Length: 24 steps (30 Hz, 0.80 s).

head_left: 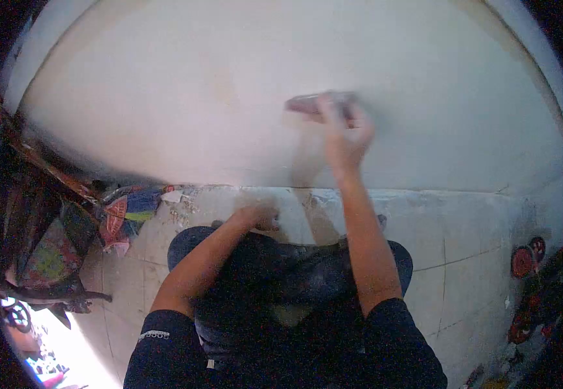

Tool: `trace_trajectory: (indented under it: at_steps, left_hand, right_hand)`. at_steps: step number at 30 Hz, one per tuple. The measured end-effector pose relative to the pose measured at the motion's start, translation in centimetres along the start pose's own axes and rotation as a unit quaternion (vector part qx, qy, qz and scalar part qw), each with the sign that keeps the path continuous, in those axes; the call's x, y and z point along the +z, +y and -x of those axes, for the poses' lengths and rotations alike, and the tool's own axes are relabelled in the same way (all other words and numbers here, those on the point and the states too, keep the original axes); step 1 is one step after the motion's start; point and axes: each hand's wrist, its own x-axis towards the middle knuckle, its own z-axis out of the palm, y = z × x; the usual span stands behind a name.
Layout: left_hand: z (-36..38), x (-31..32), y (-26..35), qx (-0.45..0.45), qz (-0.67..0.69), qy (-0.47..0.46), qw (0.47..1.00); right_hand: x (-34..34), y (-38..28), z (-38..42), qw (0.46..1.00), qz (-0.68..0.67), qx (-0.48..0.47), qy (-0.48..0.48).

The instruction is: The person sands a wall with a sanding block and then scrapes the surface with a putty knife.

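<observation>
Against the pale wall (pixel 217 97), my right hand (pixel 347 129) is closed around a flat, dark reddish-brown block (pixel 303 104). Motion blurs both, and the block looks like a sanding block, though its kind is not certain. Its long side runs roughly level, with its left end sticking out past my fingers. My left hand (pixel 260 216) hangs low in front of my knees, near the foot of the wall. Its fingers are dim and smeared, so their grip does not show. My knees are bent in dark trousers (pixel 281 272).
Tiled floor (pixel 450 272) surrounds me and meets the wall in a rough seam. Colourful cloth or bags (pixel 126 214) lie at the left, beside dark leaning objects. Round red items (pixel 523 261) stand at the right edge. Bright light enters at the lower left.
</observation>
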Motion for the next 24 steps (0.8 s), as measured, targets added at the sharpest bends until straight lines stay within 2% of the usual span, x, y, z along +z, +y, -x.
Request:
trace_trajectory:
  at_steps: [1,3,5,6,8,11,14,17,19,21,23,24]
  left_hand:
    - [0.4,-0.7,0.4,-0.008,0.002,-0.015,1.0]
    - [0.9,-0.8,0.7,-0.019,0.013,-0.025,0.999]
    - [0.3,-0.2,0.2,-0.018,0.03,-0.038,0.999]
    - [1.6,-2.1,1.3,-0.02,0.031,-0.036,0.999]
    - [5.7,-8.0,4.5,-0.084,0.022,-0.064,0.994]
    - [-1.8,1.9,-1.2,-0.046,0.02,-0.031,0.998]
    - [0.5,0.6,-0.6,-0.025,0.026,0.008,0.999]
    - [1.0,-0.5,-0.1,-0.008,0.025,-0.016,1.0]
    - [1.5,-1.2,0.5,-0.04,0.071,-0.031,0.996]
    - [1.3,-0.6,0.2,-0.069,0.121,-0.046,0.989]
    - [-0.4,0.7,-1.3,-0.012,0.076,-0.02,0.997]
    - [-0.4,0.3,-1.0,-0.012,0.074,-0.015,0.997]
  right_hand:
    - [-0.7,-0.9,-0.6,0.998,-0.014,0.036,0.04]
    - [-3.4,-2.7,-2.6,0.986,-0.09,0.05,0.135]
    - [-7.4,-1.9,-5.4,0.962,-0.161,-0.025,0.218]
    - [-7.5,-1.8,-5.5,0.962,-0.163,-0.025,0.216]
    - [-7.4,-1.8,-5.7,0.964,-0.098,-0.045,0.242]
    - [-2.8,-1.3,-1.9,0.986,0.006,-0.034,0.163]
    - [0.1,1.3,0.8,0.994,0.099,-0.048,0.015]
    - [-1.1,1.5,-0.6,0.995,0.071,-0.041,0.053]
    - [-3.1,-1.0,-2.5,0.989,-0.004,0.012,0.146]
    - [-5.4,-3.0,-4.4,0.974,-0.083,-0.044,0.206]
    - [-6.9,-3.2,-4.8,0.974,-0.064,-0.037,0.216]
    - [-7.3,-3.3,-4.7,0.972,-0.042,-0.027,0.231]
